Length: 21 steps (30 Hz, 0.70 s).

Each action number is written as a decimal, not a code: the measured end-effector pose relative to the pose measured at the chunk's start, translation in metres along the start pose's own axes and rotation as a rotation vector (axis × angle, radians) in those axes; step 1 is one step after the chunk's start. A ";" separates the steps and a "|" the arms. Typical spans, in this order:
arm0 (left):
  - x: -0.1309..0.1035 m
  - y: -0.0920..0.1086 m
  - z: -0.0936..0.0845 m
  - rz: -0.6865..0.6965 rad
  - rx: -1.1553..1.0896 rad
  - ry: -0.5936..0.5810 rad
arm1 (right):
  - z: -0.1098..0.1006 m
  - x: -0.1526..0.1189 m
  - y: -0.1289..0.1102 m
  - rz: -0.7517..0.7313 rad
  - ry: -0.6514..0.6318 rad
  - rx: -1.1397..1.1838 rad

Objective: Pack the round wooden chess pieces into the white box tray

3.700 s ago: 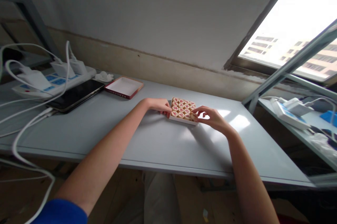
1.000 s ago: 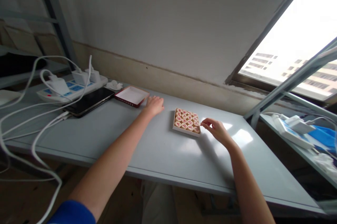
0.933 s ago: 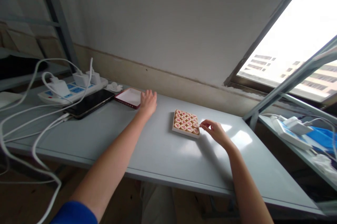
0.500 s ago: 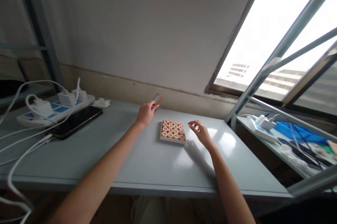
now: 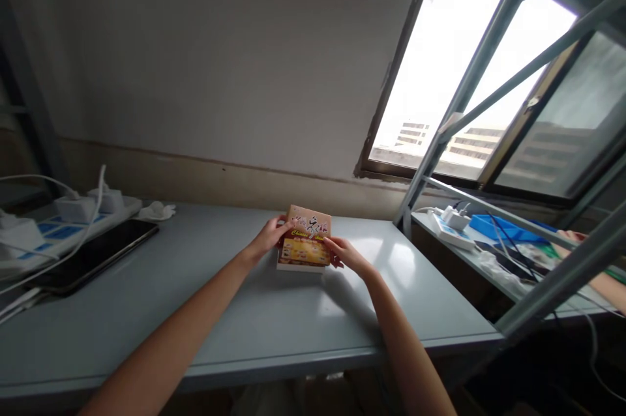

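A brown and yellow Chinese chess box lid (image 5: 309, 240), printed with "Chinese chess", is held tilted over the white box tray (image 5: 299, 267) on the desk. Only the tray's near edge shows; the lid hides the round pieces inside. My left hand (image 5: 272, 233) is closed on the lid's left edge, thumb on its top face. At the right edge, my right hand (image 5: 348, 255) grips the lid with the thumb in front and fingers behind. Whether the lid touches the tray, I cannot tell.
On the grey desk (image 5: 220, 312), a dark phone (image 5: 98, 254), a power strip (image 5: 124, 208) with chargers and white cables lie left. A metal post (image 5: 415, 197) stands right. Beyond it, another person's arm (image 5: 604, 289) reaches over a neighbouring desk with a blue object (image 5: 493, 227).
My left hand has brought the lid from the back of the desk over the piece-filled tray. My right hand, empty before, now holds the lid too. The view has turned right.
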<state>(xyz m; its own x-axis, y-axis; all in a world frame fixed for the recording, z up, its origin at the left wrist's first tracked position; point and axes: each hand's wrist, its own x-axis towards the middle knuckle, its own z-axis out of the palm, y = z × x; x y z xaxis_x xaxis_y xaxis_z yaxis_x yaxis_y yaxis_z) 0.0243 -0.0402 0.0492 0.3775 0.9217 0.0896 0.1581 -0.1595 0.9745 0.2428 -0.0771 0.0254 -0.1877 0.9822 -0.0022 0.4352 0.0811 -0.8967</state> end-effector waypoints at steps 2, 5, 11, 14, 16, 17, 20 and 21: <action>0.003 -0.006 -0.003 -0.012 0.096 0.037 | 0.001 0.000 -0.002 -0.021 0.001 -0.047; 0.004 -0.012 -0.005 -0.013 0.429 0.113 | 0.001 -0.002 -0.006 -0.058 0.029 -0.091; 0.002 -0.014 -0.005 -0.093 0.936 0.114 | 0.005 -0.003 -0.008 -0.020 0.158 -0.112; 0.002 -0.018 -0.004 -0.114 1.005 0.088 | 0.006 -0.001 -0.004 -0.031 0.156 -0.108; 0.002 -0.021 -0.003 -0.124 1.025 0.071 | 0.006 0.000 0.000 -0.032 0.125 -0.123; 0.002 -0.022 -0.002 -0.123 1.029 0.060 | 0.006 0.000 0.002 -0.027 0.099 -0.137; 0.003 -0.024 -0.001 -0.091 1.049 0.050 | 0.006 0.002 0.007 0.002 0.019 -0.165; 0.003 -0.025 0.000 -0.073 1.059 0.060 | 0.006 0.002 0.007 0.009 0.011 -0.174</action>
<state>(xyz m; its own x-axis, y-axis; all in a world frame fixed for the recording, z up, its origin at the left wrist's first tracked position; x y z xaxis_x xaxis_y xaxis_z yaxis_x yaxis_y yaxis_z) 0.0212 -0.0330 0.0251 0.2938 0.9528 0.0765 0.9030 -0.3030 0.3046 0.2401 -0.0757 0.0161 -0.1736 0.9848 -0.0042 0.5831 0.0993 -0.8063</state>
